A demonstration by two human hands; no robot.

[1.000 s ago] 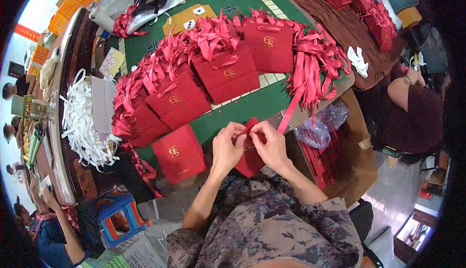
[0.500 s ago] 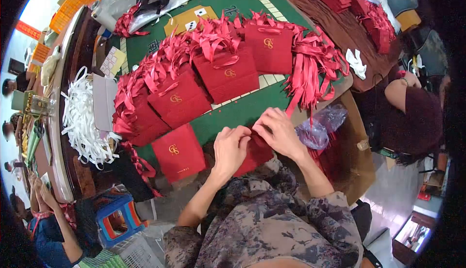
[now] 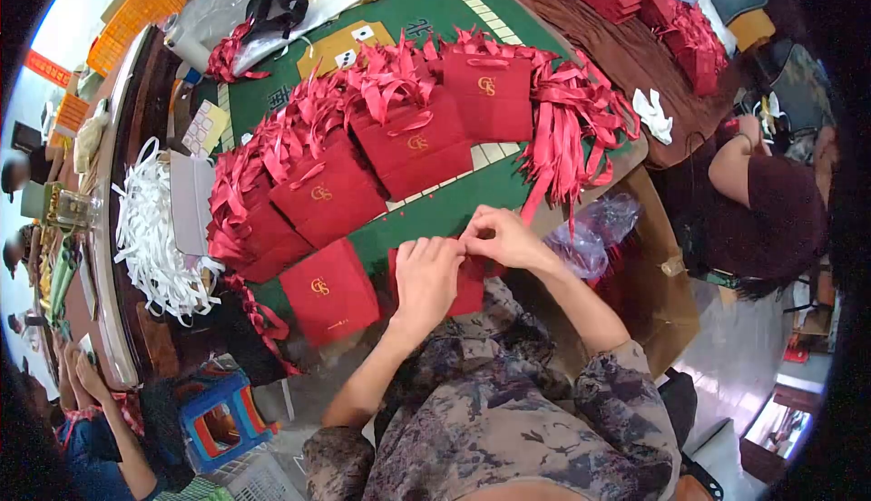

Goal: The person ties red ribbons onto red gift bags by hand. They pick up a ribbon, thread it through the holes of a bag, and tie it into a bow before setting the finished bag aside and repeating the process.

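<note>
A red paper bag [image 3: 469, 292] lies at the near edge of the green table, partly covered by both hands. My left hand [image 3: 426, 274] is closed over its top edge, with the fingers curled down on the red paper. My right hand [image 3: 504, 238] is in a pinch beside the left fingertips, at the bag's upper edge; what sits between thumb and finger is too small to make out. Left of them lies another flat red bag [image 3: 328, 291] with a gold logo and no ribbon showing. Behind stand several red gift bags [image 3: 413, 143] with ribbon handles.
Loose red ribbons [image 3: 576, 125] hang at the right of the bags. A box of white ribbons [image 3: 154, 229] stands at left. A cardboard box [image 3: 667, 320] with clear plastic [image 3: 603, 229] is at my right. Other people sit on both sides; a blue stool [image 3: 222, 415] is lower left.
Both hands and the bag under them have shifted a little left. My left fingers now lie flatter over the bag, while the right hand has closed into a tighter pinch.
</note>
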